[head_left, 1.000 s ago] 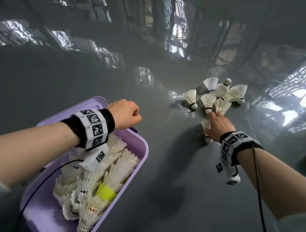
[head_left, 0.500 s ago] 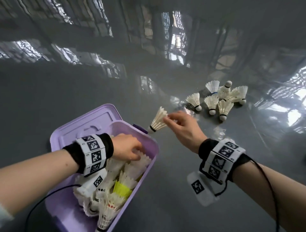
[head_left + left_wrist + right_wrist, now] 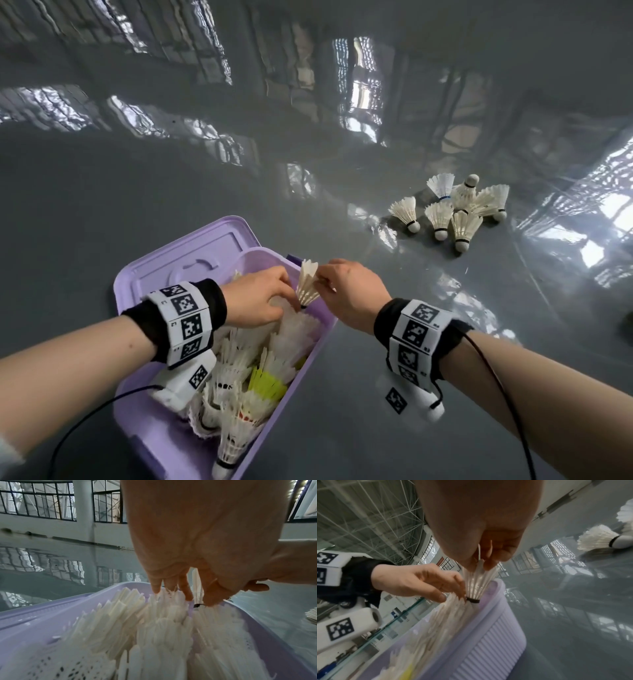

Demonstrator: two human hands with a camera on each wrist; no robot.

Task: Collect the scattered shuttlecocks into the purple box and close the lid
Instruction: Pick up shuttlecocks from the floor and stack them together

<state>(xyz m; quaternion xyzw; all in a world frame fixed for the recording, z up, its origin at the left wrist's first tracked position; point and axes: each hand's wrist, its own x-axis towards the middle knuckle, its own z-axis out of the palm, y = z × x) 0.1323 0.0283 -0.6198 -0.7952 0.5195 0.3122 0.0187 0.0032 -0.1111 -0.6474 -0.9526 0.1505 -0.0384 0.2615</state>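
Pinching a white shuttlecock (image 3: 307, 282) by its feathers, cork down, the right hand (image 3: 349, 294) is holding it over the far corner of the purple box (image 3: 317, 346) on the grey floor (image 3: 205, 192). The left hand (image 3: 255, 301) is reaching into the shuttlecocks piled inside, fingers loosely extended. Six more (image 3: 452, 209) are lying clustered on the floor, well apart.
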